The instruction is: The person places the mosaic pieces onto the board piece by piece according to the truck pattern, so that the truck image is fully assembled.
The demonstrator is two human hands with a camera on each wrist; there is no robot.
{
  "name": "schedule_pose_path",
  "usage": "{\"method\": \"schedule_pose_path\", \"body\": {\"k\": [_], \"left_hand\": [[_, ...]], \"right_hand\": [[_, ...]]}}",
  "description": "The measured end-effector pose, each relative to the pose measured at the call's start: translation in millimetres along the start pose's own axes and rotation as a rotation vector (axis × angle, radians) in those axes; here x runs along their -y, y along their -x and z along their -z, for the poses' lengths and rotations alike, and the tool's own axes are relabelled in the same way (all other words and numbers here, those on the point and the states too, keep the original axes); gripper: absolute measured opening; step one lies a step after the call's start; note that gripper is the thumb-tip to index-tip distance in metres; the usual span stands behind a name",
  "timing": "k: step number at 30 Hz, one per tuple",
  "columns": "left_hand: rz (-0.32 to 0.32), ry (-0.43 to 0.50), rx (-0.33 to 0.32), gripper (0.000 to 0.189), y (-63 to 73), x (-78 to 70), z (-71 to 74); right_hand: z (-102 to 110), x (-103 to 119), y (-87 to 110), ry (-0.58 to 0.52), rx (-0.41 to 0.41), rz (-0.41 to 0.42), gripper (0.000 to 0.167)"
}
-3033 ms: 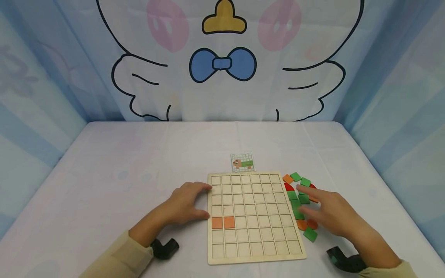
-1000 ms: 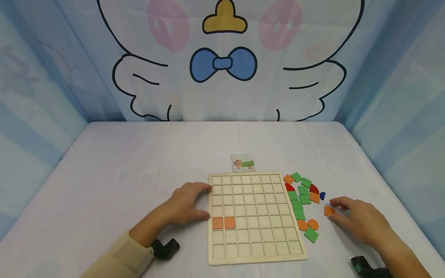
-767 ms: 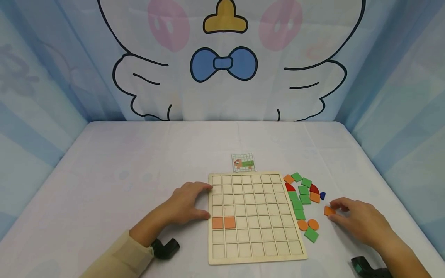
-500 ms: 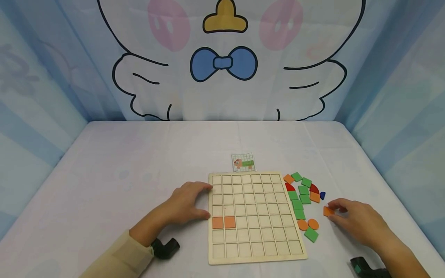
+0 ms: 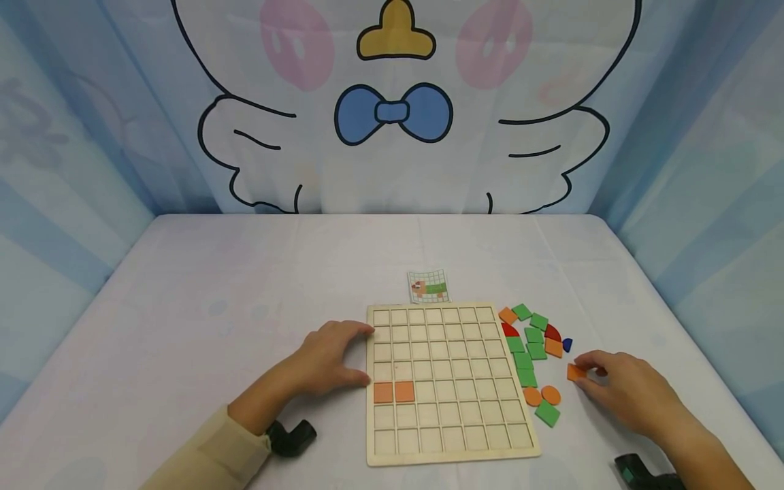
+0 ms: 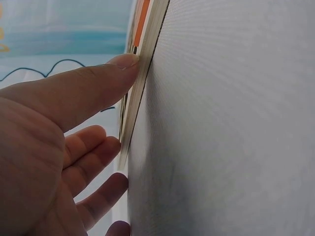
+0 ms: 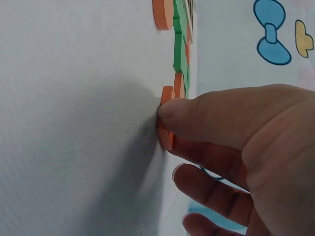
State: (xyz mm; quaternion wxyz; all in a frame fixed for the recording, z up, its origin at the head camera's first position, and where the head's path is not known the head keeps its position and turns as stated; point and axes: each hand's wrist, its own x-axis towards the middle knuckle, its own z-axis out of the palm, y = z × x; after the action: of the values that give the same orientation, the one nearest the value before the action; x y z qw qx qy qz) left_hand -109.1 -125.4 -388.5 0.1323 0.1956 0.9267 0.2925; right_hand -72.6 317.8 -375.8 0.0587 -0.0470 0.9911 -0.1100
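Note:
My right hand [image 5: 631, 391] pinches an orange square tile [image 5: 574, 372] between thumb and fingers, right of the loose tiles. In the right wrist view the same tile [image 7: 166, 132] is low at the tablecloth, the thumb [image 7: 197, 110] over one face. My left hand [image 5: 327, 357] rests its thumb and forefinger against the left edge of a wooden grid board [image 5: 453, 461]. The left wrist view shows the thumb [image 6: 98, 88] at the board's side [image 6: 142, 73], the other fingers loosely bent. Two orange square tiles [image 5: 394, 392] lie side by side in the board's grid at left.
Beside the board's right edge lie several green square tiles [image 5: 524, 378], orange round tiles [image 5: 551, 395], red quarter-round tiles [image 5: 553, 333] and a small blue piece [image 5: 567, 345]. A printed pattern card [image 5: 429, 286] lies behind the board. Dark devices [image 5: 292, 439] are at both wrists.
My right hand has moved right from over the loose tiles and now pinches an orange square tile, lately shifting slightly left with it. My left hand has stayed at the board's edge.

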Motion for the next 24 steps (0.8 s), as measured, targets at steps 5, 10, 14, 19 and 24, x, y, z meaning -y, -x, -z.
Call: {"method": "schedule_pose_path", "body": {"k": [5, 10, 14, 19, 24], "left_hand": [[-0.002, -0.006, -0.003, 0.071, 0.1, 1.0, -0.8], [-0.005, -0.009, -0.006, 0.071, -0.4, 1.8, -1.4], [-0.006, -0.014, -0.006, 0.071, -0.1, 1.6, -1.3], [-0.011, -0.012, -0.007, 0.07, -0.6, 2.6, -1.9], [-0.011, -0.007, -0.006, 0.071, -0.6, 2.9, -1.7]], "right_hand": [[-0.7, 0.8, 0.1, -0.002, -0.006, 0.008, 0.023], [0.1, 4.0, -2.6, -0.001, 0.021, -0.005, 0.026], [0.3, 6.8, -3.9, -0.002, 0.027, 0.003, 0.026], [-0.1, 9.1, -4.4, -0.004, 0.022, 0.02, 0.024], [-0.9, 11.2, -5.2, -0.008, 0.023, 0.026, 0.024]]}}
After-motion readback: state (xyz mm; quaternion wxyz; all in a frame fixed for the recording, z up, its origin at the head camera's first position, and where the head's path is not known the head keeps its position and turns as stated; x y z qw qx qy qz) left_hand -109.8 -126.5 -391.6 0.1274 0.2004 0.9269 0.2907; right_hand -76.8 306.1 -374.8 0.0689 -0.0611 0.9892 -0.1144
